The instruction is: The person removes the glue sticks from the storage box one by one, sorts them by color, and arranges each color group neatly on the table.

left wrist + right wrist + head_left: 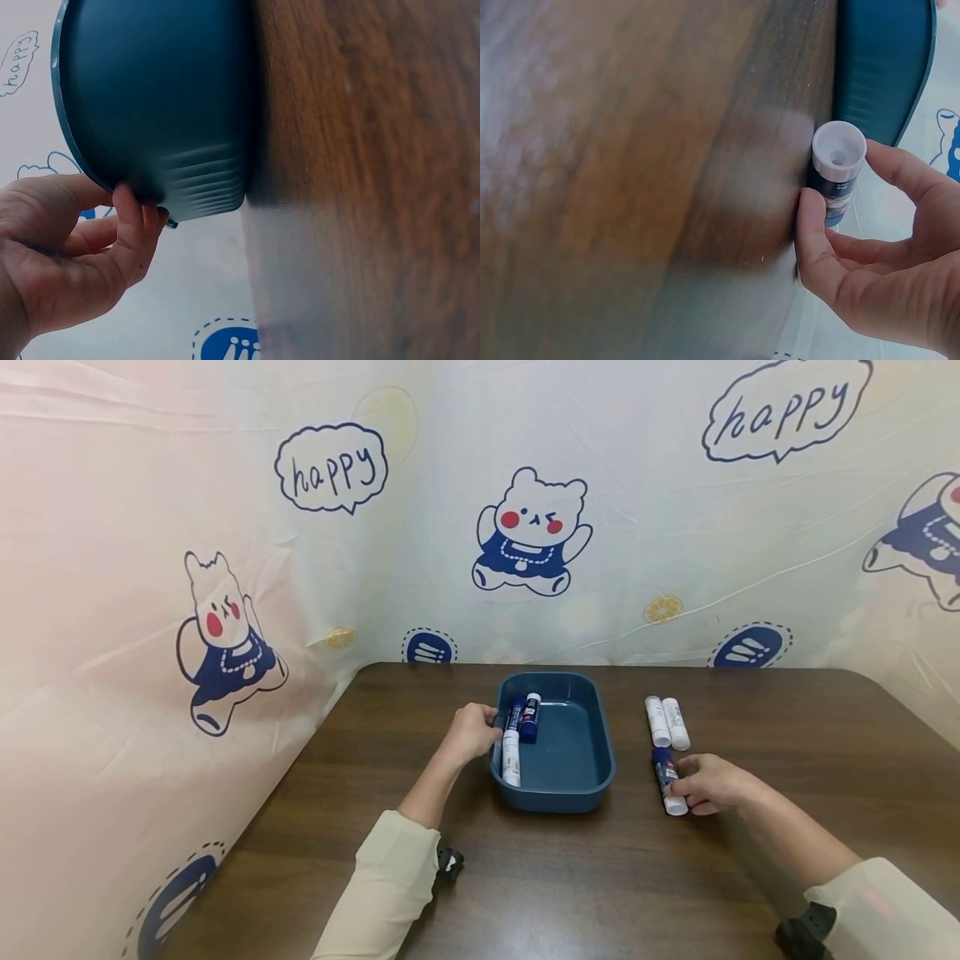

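Note:
A dark teal plastic bin (558, 802) stands on the table. My left hand (471, 732) grips its left rim, with the thumb over the edge and fingers curled against the outer wall (157, 90). Inside, along the left side, are a white glue stick (512, 760) and two blue ones, one of them a blue glue stick with a white end (529, 718). To the right of the bin, my right hand (716, 783) pinches a navy glue stick (662, 767) between thumb and fingers. Its white base (838, 150) faces the right wrist camera, and it lies at table level.
Two white glue sticks (667, 724) lie side by side just beyond the navy one. The brown wooden table (540, 877) ends at a printed cloth backdrop (420, 568) behind and on the left.

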Demonstrator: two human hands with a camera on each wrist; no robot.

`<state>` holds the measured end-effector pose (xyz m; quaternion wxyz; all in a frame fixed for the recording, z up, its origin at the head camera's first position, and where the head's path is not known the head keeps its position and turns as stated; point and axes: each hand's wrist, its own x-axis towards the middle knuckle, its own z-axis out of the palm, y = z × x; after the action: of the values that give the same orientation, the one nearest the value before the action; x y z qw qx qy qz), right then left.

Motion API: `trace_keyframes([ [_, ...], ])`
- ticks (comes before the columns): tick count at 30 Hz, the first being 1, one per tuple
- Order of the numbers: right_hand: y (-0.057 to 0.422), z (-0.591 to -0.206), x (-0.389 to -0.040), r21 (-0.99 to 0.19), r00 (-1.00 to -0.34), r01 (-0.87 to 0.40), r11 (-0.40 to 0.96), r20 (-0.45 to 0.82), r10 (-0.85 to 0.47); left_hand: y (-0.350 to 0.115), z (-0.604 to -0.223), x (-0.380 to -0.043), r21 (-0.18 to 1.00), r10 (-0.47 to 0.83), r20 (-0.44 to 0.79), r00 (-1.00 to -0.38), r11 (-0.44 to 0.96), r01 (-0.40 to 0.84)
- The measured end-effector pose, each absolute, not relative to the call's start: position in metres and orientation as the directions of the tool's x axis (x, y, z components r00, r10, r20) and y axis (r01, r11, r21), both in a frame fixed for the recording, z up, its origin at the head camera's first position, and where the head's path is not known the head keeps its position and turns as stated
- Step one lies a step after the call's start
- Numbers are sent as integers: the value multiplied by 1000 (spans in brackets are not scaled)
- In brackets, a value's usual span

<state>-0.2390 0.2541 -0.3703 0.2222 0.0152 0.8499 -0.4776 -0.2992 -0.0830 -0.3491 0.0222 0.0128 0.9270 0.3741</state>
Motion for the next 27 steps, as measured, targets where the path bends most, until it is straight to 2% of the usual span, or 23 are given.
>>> trace_keyframes([
  [4, 255, -370, -240, -804, -900, 249, 540, -398, -177, -83, -349, -299, 703, 40, -38, -998, 712, 2],
  [14, 258, -363, -241, -781, -932, 155, 605, -318, -173, -83, -348, -298, 710, 30, -54, -998, 704, -17],
  [22, 248, -361, -240, -745, -986, -14, 666, -100, -134, -83, -348, -299, 712, 24, -67, -997, 701, -31],
  [27, 242, -359, -240, -754, -991, -41, 656, -52, -122, -83, -349, -299, 706, 27, -56, -998, 708, -20],
])
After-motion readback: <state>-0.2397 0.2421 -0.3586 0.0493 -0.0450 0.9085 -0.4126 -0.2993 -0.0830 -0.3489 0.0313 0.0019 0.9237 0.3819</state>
